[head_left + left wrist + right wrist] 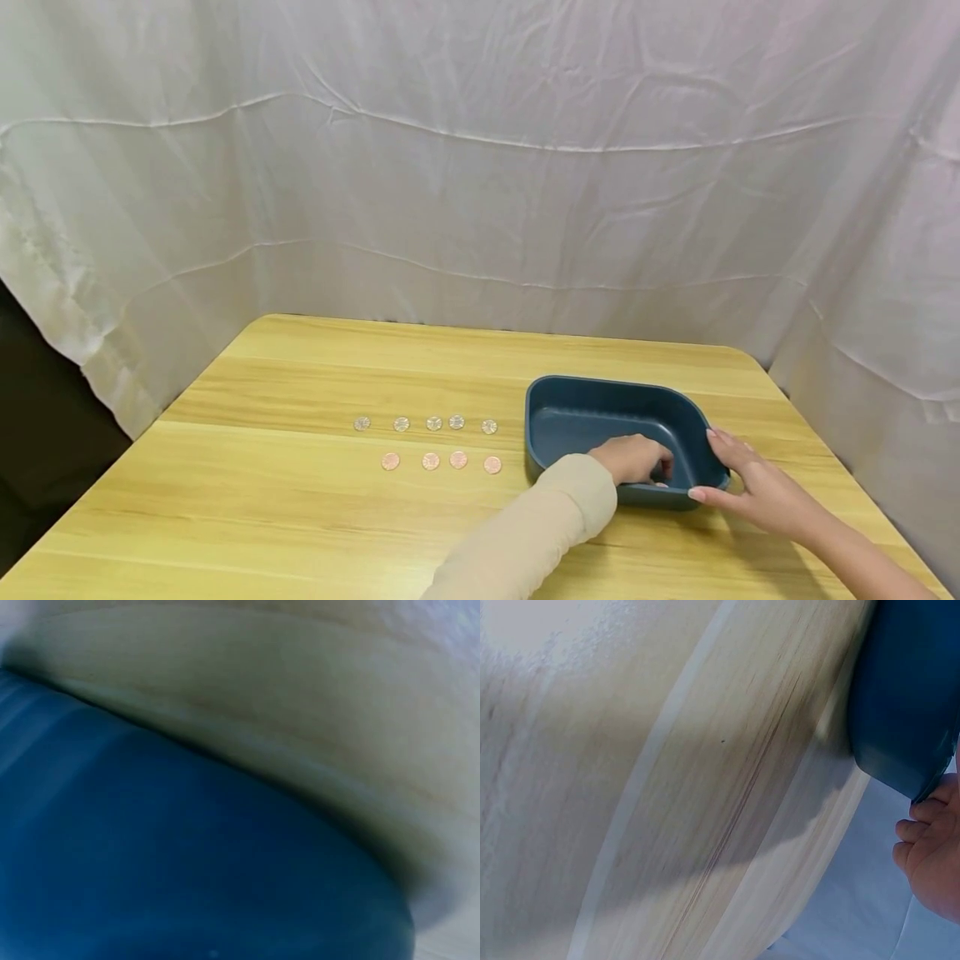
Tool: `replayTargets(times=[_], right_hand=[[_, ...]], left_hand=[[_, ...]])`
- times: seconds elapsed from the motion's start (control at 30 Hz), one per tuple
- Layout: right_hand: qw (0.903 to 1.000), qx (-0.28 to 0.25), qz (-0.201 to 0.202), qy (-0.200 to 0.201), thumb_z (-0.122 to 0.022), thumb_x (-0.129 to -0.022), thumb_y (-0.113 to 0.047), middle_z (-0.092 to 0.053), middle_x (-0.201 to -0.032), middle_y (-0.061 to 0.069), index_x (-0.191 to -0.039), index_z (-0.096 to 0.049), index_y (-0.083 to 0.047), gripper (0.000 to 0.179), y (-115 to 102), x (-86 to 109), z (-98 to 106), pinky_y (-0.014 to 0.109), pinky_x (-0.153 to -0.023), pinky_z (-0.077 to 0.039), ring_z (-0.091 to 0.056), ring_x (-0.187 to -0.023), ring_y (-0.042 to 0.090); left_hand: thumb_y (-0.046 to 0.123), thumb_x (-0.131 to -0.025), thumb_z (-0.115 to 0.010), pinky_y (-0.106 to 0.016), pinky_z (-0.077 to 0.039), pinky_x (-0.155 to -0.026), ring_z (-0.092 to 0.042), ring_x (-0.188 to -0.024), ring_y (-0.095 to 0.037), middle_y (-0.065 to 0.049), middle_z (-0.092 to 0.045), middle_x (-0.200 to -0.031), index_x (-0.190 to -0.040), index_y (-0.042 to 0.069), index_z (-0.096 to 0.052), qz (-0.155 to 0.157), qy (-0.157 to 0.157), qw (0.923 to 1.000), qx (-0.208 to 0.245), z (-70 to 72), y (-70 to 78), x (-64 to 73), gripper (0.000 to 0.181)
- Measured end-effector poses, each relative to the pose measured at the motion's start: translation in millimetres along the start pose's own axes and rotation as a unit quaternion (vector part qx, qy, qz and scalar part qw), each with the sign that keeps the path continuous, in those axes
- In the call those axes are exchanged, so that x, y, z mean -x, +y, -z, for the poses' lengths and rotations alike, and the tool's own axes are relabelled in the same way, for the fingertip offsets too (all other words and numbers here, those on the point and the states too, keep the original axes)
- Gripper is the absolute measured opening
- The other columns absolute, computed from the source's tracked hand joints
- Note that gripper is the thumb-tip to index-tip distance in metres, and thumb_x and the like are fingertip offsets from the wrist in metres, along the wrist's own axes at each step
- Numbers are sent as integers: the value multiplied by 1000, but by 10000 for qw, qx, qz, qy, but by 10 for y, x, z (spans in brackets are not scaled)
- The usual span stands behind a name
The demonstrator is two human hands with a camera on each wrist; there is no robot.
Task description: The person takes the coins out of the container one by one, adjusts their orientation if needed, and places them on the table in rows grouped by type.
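In the head view, a dark blue, rounded tub [600, 396] stands on the right part of the wooden table. My left hand [632, 458], in a beige sleeve, reaches over its near wall with bent fingers down inside; whether they pinch anything is hidden. At the tub's right end, my right hand [761, 492] grips the corner, thumb at the near side and fingers along the right rim. The left wrist view has the tub's outer wall [187, 847] close up, blurred. In the right wrist view, curled fingers of the right hand [937, 855] touch the tub's edge.
Left of the tub, several silver-coloured coins [434, 423] lie in a row. A row of several copper-coloured coins [431, 461] lies nearer. A white cloth [525, 208] hangs behind and beside the wooden table [262, 500].
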State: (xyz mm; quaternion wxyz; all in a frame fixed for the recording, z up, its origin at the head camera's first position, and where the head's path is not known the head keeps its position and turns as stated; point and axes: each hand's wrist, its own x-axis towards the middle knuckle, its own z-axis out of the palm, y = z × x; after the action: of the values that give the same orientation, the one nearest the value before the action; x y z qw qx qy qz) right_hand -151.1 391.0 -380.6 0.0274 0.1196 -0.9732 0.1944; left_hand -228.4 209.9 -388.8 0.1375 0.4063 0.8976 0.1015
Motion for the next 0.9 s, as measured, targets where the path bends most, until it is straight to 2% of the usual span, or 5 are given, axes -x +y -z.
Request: replayTargets(times=[0.17,0.4,0.63,0.77,0.9], right_hand=[[10000,54,34,69,-71,-78,-38,-32,-140,35,-136,-33,14,86,-7,-8,2,68,-91,-30,-30,-123,58],[10000,-37,24,56,-71,-79,-37,-30,-141,35,-136,-33,15,86,5,7,-12,68,-93,-27,-28,-125,58],[10000,-78,-48,-7,-71,-79,-37,-29,-141,36,-136,-32,15,87,4,30,-16,68,-92,-28,-28,-124,59],[9999,-77,-88,-37,-71,-79,-38,-29,-141,36,-136,-31,15,87,-4,24,-10,69,-92,-27,-27,-124,59],[9999,-92,-85,-36,-71,-79,-38,-29,-141,36,-136,-31,15,87,-10,12,-4,69,-93,-26,-27,-124,59]], left_hand=[[24,-88,-65,-12,-39,-65,-50,-73,0,18,-55,-80,-87,29,-62,-27,-28,9998,178,-3,-7,1,6],[26,-88,-63,-13,-38,-62,-49,-68,0,15,-54,-73,-79,25,-61,61,-8,9997,247,-32,1,-27,10],[21,-84,-69,-10,-38,-59,-50,-64,2,14,-57,-68,-73,22,-65,36,261,9996,31,-53,-30,-60,11],[21,-85,-68,-9,-38,-57,-50,-60,2,14,-60,-67,-70,20,-67,57,266,9996,-20,-9,-58,-25,15],[21,-88,-64,-11,-34,-52,-43,-53,-1,11,-53,-59,-60,17,-57,26,206,9998,70,55,-102,50,29]])
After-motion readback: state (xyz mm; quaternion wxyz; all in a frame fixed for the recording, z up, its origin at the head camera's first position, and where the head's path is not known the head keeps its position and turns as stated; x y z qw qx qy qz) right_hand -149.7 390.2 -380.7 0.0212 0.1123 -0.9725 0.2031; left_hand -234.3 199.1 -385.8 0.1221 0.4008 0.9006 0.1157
